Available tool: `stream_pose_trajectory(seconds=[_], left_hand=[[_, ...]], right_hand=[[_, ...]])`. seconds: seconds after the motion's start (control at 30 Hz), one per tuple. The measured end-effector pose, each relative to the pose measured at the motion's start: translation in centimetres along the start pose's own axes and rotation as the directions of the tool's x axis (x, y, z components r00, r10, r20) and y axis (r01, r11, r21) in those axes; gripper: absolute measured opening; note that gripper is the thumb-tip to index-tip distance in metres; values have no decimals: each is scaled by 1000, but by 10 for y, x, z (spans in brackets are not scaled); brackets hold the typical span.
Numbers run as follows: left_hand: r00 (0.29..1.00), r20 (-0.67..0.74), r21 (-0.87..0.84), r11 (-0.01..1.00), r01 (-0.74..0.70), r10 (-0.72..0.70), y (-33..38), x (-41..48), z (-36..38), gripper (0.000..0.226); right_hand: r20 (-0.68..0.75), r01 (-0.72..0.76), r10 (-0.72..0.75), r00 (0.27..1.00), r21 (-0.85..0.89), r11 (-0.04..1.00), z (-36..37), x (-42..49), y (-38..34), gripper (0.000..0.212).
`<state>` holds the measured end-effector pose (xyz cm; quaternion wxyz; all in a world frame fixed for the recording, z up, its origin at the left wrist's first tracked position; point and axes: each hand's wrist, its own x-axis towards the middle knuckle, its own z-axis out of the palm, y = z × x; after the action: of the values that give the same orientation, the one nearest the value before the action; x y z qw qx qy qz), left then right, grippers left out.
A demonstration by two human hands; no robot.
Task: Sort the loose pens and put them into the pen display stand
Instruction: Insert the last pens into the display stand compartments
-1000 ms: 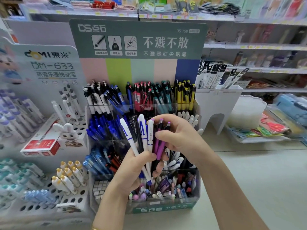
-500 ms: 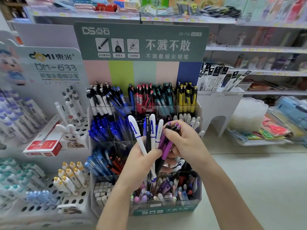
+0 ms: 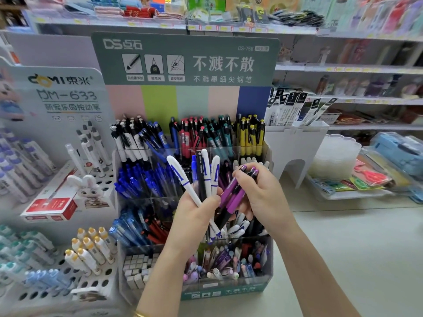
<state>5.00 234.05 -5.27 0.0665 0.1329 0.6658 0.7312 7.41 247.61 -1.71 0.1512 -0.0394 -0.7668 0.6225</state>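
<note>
1. The loose pens are bunched in my two hands, held up in front of the middle of the pen display stand point(image 3: 267, 259), above its near compartments.
2. My left hand point(image 3: 196, 216) is closed round a fan of pens: three white pens with blue markings point(image 3: 180, 177) splay upward, with a black pen point(image 3: 199, 177) and a blue pen point(image 3: 194, 165) among them. Their lower tips poke out below my fist.
3. My right hand point(image 3: 261, 195) is curled over the purple pens point(image 3: 231, 193), fingers pinching near their top ends. These pens slant down to the left, and their dark lower ends meet the bottom of the white bunch.
4. The two hands touch, thumb side to thumb side.
5. The stand is a clear tiered box on the pale surface point(image 3: 343, 259). Its far row holds white, blue, red, teal and yellow pens point(image 3: 250, 138) standing upright. The next row nearer has blue pens point(image 3: 137, 181) at the left. The nearest right compartment holds mixed pens lying jumbled.
6. A green header card point(image 3: 185, 58) rises behind the stand.
7. To the left stands a white pegged rack point(image 3: 96, 282) with yellow-capped pens point(image 3: 89, 250) and a red box point(image 3: 52, 207).
8. To the right is a white riser point(image 3: 295, 145), and store shelves point(image 3: 343, 67) run across the far side.
</note>
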Motion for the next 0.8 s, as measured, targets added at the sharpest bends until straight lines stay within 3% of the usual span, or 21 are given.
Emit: stream_pose_trajectory(seconds=[0.1,0.3,0.47,0.63,0.8], left_hand=[[1000,-10,-15,1000,16,-16,2,1,1,11],[999,50,-52,999,-12,14,14,-1,-2,50],[996,-78,32,999,-37,40,3,2,-9,22],[998,-30,43,997,-56,57,-2,-1,-23,13],[999,35,-25,1000,-10,11,-5,-6,-27,23]], right_hand=[[-30,17,-18,999,-17,1000,-3,0,3,8],[-56,19,-20,998,-31,999,-9,0,6,9],[-118,69,-70,991,-16,998,-15,-1,3,10],[-288,250,-259,922,-68,966,-22,3,0,16],[-124,365,-390,912,-183,913,-7,19,2,13]])
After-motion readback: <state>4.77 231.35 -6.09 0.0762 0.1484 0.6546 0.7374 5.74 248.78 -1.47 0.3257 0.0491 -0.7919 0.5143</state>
